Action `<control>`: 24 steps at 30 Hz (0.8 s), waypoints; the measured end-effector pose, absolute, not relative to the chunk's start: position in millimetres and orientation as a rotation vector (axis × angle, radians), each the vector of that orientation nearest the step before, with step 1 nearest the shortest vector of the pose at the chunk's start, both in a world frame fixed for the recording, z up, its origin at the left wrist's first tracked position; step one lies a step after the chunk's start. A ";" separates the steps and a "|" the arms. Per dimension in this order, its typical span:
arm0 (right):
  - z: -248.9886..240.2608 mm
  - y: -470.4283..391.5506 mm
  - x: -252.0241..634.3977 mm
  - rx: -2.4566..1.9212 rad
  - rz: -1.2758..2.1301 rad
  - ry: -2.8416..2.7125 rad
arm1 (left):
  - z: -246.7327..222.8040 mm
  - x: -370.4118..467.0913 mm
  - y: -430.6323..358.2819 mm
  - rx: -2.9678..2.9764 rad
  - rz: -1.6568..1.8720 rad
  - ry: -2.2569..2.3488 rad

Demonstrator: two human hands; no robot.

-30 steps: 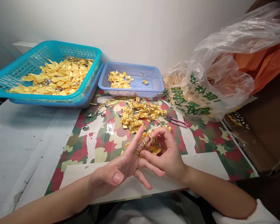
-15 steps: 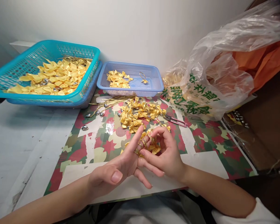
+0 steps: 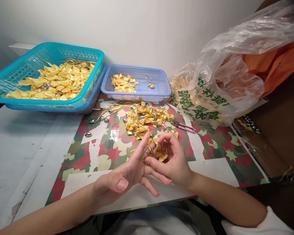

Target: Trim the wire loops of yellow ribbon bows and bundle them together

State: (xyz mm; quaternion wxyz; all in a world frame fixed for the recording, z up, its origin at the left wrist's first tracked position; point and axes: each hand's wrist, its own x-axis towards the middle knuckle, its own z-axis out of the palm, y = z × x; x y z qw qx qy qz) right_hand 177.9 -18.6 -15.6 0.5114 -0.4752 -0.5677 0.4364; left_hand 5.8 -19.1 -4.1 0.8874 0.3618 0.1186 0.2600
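My left hand (image 3: 127,178) is turned palm up with its fingers spread. Several gold cord loops (image 3: 150,150) ring one of its fingers, and yellow satin bows (image 3: 162,156) on these loops hang beyond it. My right hand (image 3: 177,163) is closed, thumb and index finger pinching at the gold loops by the left fingertips; the exact pinch point is partly hidden. Just past both hands lies a heap of yellow bows on gold cords (image 3: 139,122). Pink-handled thread snips (image 3: 183,126) rest to the right of that heap.
At the back left, a turquoise basket (image 3: 101,67) holds yellow bows, silver bells and gold cords. A smaller blue basket (image 3: 137,96) holds more bows. Loose silver bells (image 3: 88,134) lie beside gold cords (image 3: 112,107). A printed plastic bag (image 3: 210,94) stands at the right.
Both hands keep nearly the same pose, the right still pinching at the gold loops. The whole view has shifted very slightly.
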 end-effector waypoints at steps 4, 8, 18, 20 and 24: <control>-17.1 -18.4 178.0 -1.217 1.040 -1.379 | -4.9 6.1 -20.2 0.756 0.533 0.255; -18.6 -18.5 177.6 -1.248 1.022 -1.396 | -6.4 7.4 -18.3 0.738 0.544 0.262; -18.3 -20.1 179.1 -1.253 0.998 -1.409 | -8.3 5.9 -14.4 0.717 0.494 0.189; -18.7 -20.4 179.3 -1.253 0.991 -1.422 | -8.0 5.9 -15.1 0.717 0.493 0.176; -17.2 -21.8 178.6 -1.226 0.994 -1.428 | -5.6 5.3 -13.1 0.670 0.483 0.134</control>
